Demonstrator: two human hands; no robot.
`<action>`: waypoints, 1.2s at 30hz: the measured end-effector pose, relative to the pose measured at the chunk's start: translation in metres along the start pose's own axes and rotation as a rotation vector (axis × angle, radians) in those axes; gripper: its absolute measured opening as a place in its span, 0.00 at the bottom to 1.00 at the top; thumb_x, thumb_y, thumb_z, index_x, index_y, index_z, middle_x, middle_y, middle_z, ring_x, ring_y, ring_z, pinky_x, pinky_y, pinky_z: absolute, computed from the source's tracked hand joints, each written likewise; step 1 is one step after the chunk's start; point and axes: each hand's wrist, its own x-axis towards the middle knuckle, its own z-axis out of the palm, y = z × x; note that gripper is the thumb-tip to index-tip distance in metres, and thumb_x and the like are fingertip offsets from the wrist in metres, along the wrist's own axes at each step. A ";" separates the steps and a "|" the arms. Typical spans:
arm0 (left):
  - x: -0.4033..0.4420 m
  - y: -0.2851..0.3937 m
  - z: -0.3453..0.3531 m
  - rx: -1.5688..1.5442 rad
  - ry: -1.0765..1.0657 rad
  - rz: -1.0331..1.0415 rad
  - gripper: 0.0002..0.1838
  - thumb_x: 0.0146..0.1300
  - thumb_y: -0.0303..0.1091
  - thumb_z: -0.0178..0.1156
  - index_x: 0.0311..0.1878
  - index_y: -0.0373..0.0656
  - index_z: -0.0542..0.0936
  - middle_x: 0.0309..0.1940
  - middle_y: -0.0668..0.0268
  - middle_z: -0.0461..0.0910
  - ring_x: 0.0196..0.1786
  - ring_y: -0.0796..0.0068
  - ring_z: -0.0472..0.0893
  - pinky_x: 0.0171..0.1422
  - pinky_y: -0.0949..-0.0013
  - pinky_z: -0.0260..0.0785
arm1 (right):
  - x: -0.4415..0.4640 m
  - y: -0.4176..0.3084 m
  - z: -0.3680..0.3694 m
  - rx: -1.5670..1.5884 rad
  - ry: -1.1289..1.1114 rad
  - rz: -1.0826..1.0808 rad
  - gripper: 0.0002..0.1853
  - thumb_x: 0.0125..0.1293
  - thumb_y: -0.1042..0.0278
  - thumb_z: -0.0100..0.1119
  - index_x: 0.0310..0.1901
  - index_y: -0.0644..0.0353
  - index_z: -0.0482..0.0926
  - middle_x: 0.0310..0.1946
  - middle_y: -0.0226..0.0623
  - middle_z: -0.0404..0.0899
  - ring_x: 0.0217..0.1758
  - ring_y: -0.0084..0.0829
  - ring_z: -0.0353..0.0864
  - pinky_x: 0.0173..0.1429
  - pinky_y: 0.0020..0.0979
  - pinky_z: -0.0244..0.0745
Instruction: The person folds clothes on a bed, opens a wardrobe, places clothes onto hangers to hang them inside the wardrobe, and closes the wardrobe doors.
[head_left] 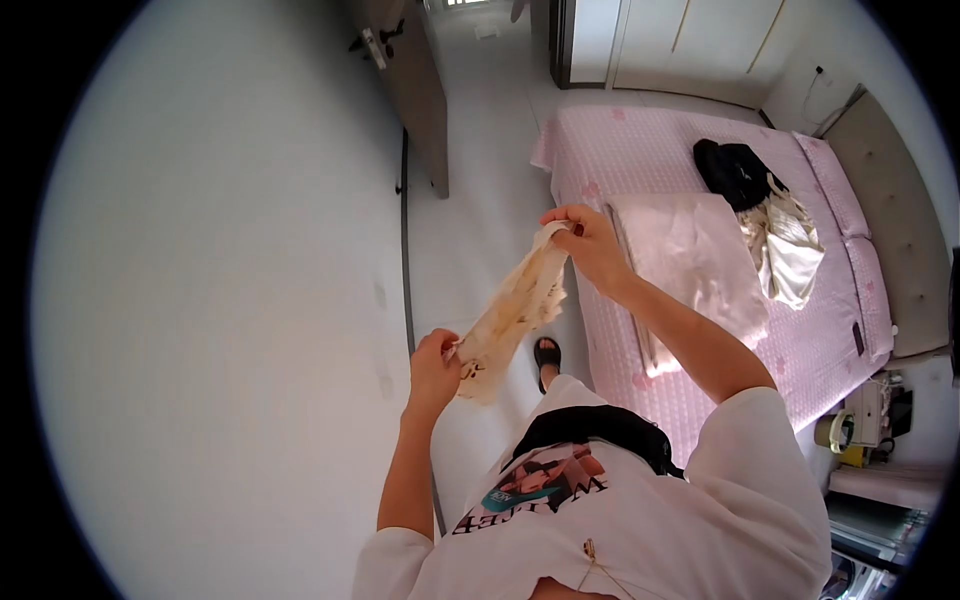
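Observation:
A thin cream cloth with brown and dark patterning [515,312] is stretched at a slant between my two hands, above the floor. My left hand [435,372] pinches its lower left end, close to the wall. The upper right end is gripped by my right hand [592,248], beside the edge of the bed. The cloth's lower edge hangs loose and uneven.
To the right is a bed [600,150] with a folded pink blanket [685,270], a black item [738,172] and a cream garment [790,245]. A wall [230,300] runs along the left. An open door [415,100] stands ahead. A bin [832,430] is at right.

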 end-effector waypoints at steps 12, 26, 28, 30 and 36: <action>0.303 0.052 -0.022 -0.080 0.217 -0.143 0.11 0.54 0.27 0.53 0.42 0.39 0.70 0.37 0.60 0.72 0.30 0.70 0.76 0.28 0.69 0.69 | 0.229 -0.011 -0.115 -0.523 0.400 -0.343 0.18 0.48 0.80 0.54 0.44 0.59 0.74 0.39 0.43 0.69 0.43 0.42 0.73 0.45 0.35 0.71; 0.650 0.135 -0.049 -0.427 -0.058 0.095 0.07 0.57 0.23 0.49 0.38 0.38 0.73 0.33 0.68 0.75 0.35 0.81 0.74 0.41 0.78 0.68 | 0.465 -0.008 -0.169 -0.323 0.366 0.010 0.12 0.53 0.77 0.45 0.38 0.66 0.76 0.30 0.38 0.76 0.35 0.26 0.73 0.42 0.27 0.68; 0.681 0.121 -0.033 -0.271 0.003 0.319 0.09 0.53 0.22 0.51 0.39 0.38 0.74 0.33 0.64 0.77 0.34 0.74 0.76 0.39 0.72 0.68 | 0.479 0.014 -0.180 -0.341 0.413 0.007 0.12 0.53 0.79 0.45 0.39 0.65 0.75 0.31 0.36 0.76 0.37 0.25 0.73 0.44 0.26 0.68; 0.713 0.128 -0.034 -0.150 0.013 0.383 0.09 0.52 0.22 0.52 0.38 0.39 0.74 0.33 0.63 0.77 0.35 0.72 0.77 0.39 0.70 0.69 | 0.505 0.019 -0.191 -0.347 0.464 0.012 0.13 0.53 0.80 0.44 0.39 0.65 0.75 0.32 0.34 0.75 0.39 0.24 0.73 0.46 0.25 0.67; 0.820 0.163 -0.008 -0.014 -0.157 0.423 0.07 0.52 0.19 0.51 0.35 0.38 0.72 0.30 0.63 0.77 0.32 0.73 0.78 0.36 0.70 0.69 | 0.580 0.030 -0.241 -0.617 0.544 -0.005 0.13 0.54 0.81 0.44 0.40 0.65 0.74 0.32 0.39 0.77 0.41 0.30 0.76 0.50 0.29 0.70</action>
